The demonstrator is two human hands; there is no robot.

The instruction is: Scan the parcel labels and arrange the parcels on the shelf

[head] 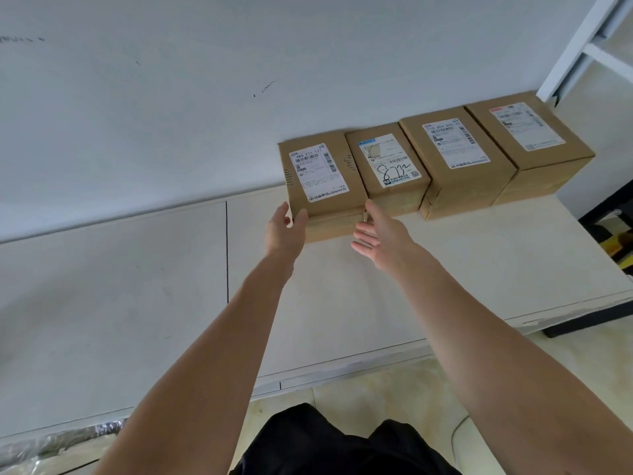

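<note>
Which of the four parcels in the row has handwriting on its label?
The second parcel from the left: its label bears large black handwritten digits; the other three labels show only print.

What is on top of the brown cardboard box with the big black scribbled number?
A white shipping label lies flat on top of the brown cardboard box, with a blue patch, small barcodes and the handwritten number. Nothing else sits on it. The cardboard under the label is covered.

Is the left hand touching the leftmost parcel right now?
Touching. The head view shows the left hand with its fingers against the lower left corner of the leftmost parcel, no gap visible.
</note>
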